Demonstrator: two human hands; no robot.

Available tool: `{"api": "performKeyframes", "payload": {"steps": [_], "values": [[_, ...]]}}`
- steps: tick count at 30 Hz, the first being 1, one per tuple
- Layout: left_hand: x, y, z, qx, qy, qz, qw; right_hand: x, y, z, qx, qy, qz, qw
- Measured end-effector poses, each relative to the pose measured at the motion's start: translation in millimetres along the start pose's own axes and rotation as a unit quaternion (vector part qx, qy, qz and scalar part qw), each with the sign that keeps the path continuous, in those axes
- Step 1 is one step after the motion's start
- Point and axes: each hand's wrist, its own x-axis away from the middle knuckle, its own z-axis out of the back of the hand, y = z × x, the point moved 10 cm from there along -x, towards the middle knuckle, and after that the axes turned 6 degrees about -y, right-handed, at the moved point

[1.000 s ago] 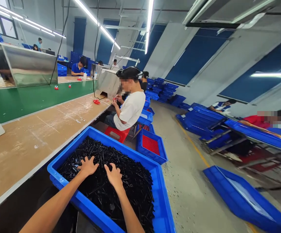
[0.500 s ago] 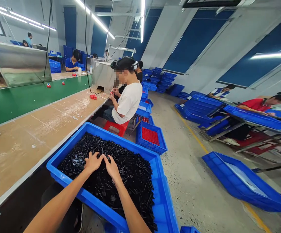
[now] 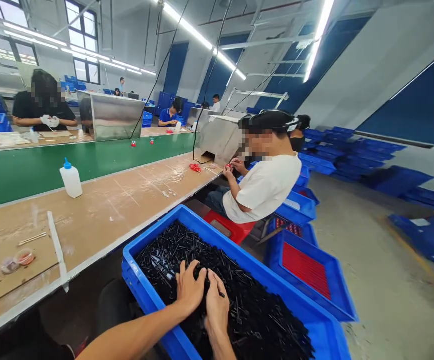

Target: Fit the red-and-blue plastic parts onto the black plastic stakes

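In the head view, the left hand (image 3: 191,287) curled over black pieces (image 3: 265,320) heaped in a blue bin (image 3: 325,336); whether it gripped any, I could not tell. Just beside it, the right hand (image 3: 217,300) held a dark piece (image 3: 222,295) between its fingers. The bin stood alongside the brown tabletop (image 3: 142,192)

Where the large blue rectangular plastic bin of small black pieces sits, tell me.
The bin sits at the bottom centre of the head view, right of the brown-topped bench, its black pieces beneath the left hand and right hand.
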Motion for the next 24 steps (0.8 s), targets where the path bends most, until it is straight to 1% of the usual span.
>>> {"api": "performKeyframes", "payload": {"steps": [4,8,11,16,18,20,22,24], "values": [[9.4,16.4,5.9,0.041,0.014,-0.054,0.998,23.0,-32.5,-5.4,0.001,0.039,0.078,0.996],[17.1,30.5,17.8,0.070,0.032,-0.085,0.993,40.6,-55.0,-5.7,-0.004,0.075,0.116,0.990],[21.4,38.5,26.4,0.083,0.045,-0.098,0.991,47.2,-64.0,-5.4,-0.021,0.092,0.135,0.986],[22.5,39.4,37.6,0.104,0.046,-0.091,0.989,48.8,-67.6,-15.0,-0.009,0.089,0.129,0.988],[23.2,40.9,47.6,0.105,0.054,-0.096,0.988,50.9,-72.4,-22.5,-0.017,0.089,0.139,0.986],[24.3,44.0,62.1,0.108,0.067,-0.101,0.987,53.9,-78.8,-33.0,-0.022,0.088,0.143,0.986],[25.9,49.7,80.2,0.112,0.080,-0.108,0.985,57.9,-88.8,-46.6,-0.025,0.081,0.147,0.985],[28.3,58.5,102.7,0.116,0.098,-0.118,0.981,62.9,-103.3,-62.6,-0.028,0.073,0.160,0.984]]}}
